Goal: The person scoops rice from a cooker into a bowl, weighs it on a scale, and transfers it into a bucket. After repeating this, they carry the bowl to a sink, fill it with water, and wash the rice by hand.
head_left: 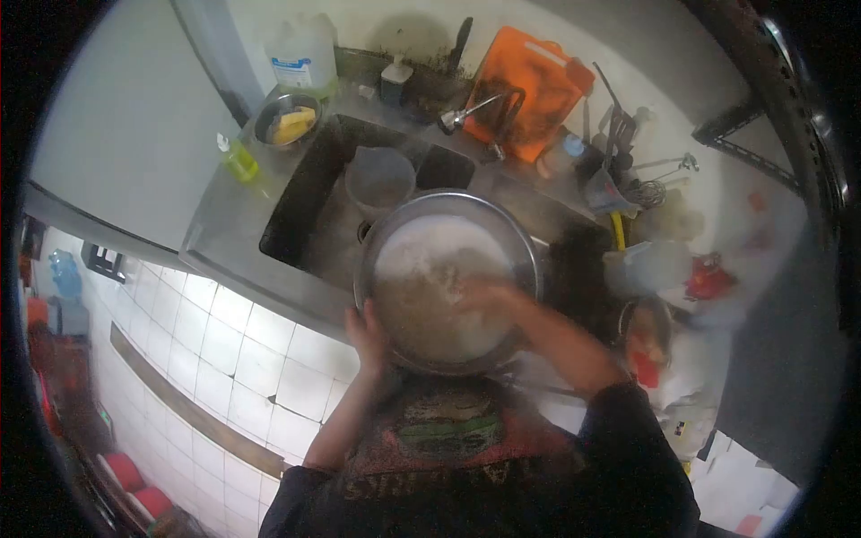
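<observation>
A large round metal bowl [448, 199] sits at the sink's front edge, close to my body. Whitish, cloudy contents [438, 242] fill much of it; a hazy picture hides what they are made of. My left hand [366, 334] grips the bowl's rim on the left side, fingers up against the outer wall. Reaching in over the right rim, my right hand [489, 300] is down at the contents. Its fingers are blurred and partly lost in the pale mass. Behind the bowl, a translucent plastic container [380, 175] stands in the sink.
The dark sink [300, 202] spans the counter [229, 215], with a faucet [466, 115] behind. At the left are a metal bowl with yellow sponges [291, 125], a green soap bottle [237, 160] and a large jug [303, 58]. Orange cutting boards [529, 85] lean on the wall; a whisk [644, 192] lies right.
</observation>
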{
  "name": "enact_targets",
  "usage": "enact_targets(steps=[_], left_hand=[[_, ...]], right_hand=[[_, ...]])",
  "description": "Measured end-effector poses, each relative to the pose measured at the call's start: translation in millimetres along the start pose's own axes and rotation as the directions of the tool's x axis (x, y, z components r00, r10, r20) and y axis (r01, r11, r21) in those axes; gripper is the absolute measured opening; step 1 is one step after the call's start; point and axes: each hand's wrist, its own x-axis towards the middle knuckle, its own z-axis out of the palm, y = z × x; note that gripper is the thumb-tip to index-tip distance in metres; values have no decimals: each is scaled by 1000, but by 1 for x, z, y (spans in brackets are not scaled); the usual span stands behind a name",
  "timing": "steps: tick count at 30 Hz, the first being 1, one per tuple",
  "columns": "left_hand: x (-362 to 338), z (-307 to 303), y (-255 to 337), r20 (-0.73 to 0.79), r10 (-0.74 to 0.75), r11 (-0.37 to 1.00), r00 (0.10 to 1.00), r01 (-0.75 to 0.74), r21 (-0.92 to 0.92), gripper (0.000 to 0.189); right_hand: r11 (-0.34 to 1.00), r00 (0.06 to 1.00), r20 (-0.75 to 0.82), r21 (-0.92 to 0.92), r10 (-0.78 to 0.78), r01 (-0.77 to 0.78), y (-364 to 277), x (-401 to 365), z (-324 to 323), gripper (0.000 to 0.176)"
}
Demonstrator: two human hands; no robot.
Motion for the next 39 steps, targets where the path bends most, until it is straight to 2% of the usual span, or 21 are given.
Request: enact_targets(steps=[1, 2, 4, 5, 6, 9, 13, 15, 16, 18, 20, 21, 22, 24, 25, 28, 30, 31, 34, 37, 39], left_hand=[[0, 0, -6, -2, -14, 999, 1000, 14, -38, 29], [2, 3, -16, -5, -25, 997, 1000, 25, -77, 27], [5, 2, -17, -12, -15, 997, 1000, 14, -82, 26], [4, 1, -10, -14, 4, 999, 1000, -5, -52, 25], [3, 1, -6, -14, 24, 999, 1000, -25, -23, 25], [3, 4, -12, -36, 50, 999, 998, -49, 24, 26], [9, 3, -31, -44, 69, 994, 997, -64, 88, 28], [11, 5, -32, -48, 98, 985, 994, -90, 144, 28], [9, 5, -28, -38, 78, 991, 996, -73, 114, 28], [5, 2, -19, -13, 41, 998, 999, -40, 58, 28], [2, -1, -5, 27, -41, 998, 999, 40, 56, 33], [2, -3, -1, 45, -80, 995, 996, 77, 56, 37], [3, -1, -9, 13, -42, 997, 999, 41, 67, 37], [9, 4, -34, -48, 38, 995, 998, -33, 93, 37], [8, 2, -24, -32, 16, 996, 999, -13, 87, 37], [3, 0, -9, 2, -12, 997, 1000, 12, 71, 34], [3, 0, -11, 2, 34, 997, 999, -34, 66, 28], [4, 1, -8, -4, 28, 998, 1000, -27, 61, 31], [4, 0, -4, -17, 16, 999, 1000, -15, 33, 37], [3, 1, -17, -9, 15, 1000, 1000, -15, 5, 37], [3, 3, -21, -15, 25, 999, 1000, -24, 33, 36]], right_hand=[[999, 994, 111, 50, -2, -3, -12, -4, -17, 58], [999, 981, 191, 23, 21, -25, -16, 15, -43, 60], [998, 998, -67, -57, -12, 8, -6, 43, -44, 62], [992, 916, -392, -123, -80, 34, 15, 73, -26, 63], [981, 728, -669, -191, -154, 32, 32, 99, -9, 63], [953, 596, -798, -241, -88, -182, 25, 153, 38, 61], [932, 824, -567, -294, 6, -210, -11, 109, 41, 53], [926, 863, -499, -358, -79, -122, 7, 111, 48, 51], [918, 881, -457, -388, -120, -76, 14, 106, 48, 50], [850, 856, -458, -526, -238, -45, 24, 76, 36, 44], [797, 785, -539, -596, -307, -97, 46, 77, 40, 46], [790, 718, -620, -592, -318, -161, 76, 106, 61, 51], [784, 639, -694, -579, -332, -222, 92, 123, 73, 55], [911, 785, -599, -396, -159, -118, 71, 105, 68, 61], [954, 848, -523, -287, -82, -84, 64, 98, 65, 65], [886, 905, -424, -430, -29, -173, 58, 100, 44, 65], [881, 899, -431, -396, 71, -259, 41, 82, 39, 67], [876, 892, -436, -379, 115, -298, 31, 75, 35, 68], [864, 910, -413, -462, -12, -198, 62, 98, 43, 68], [976, 998, -48, -216, -47, 36, 45, 67, -11, 65], [964, 983, -177, -265, -49, 0, 38, 77, -19, 69]])
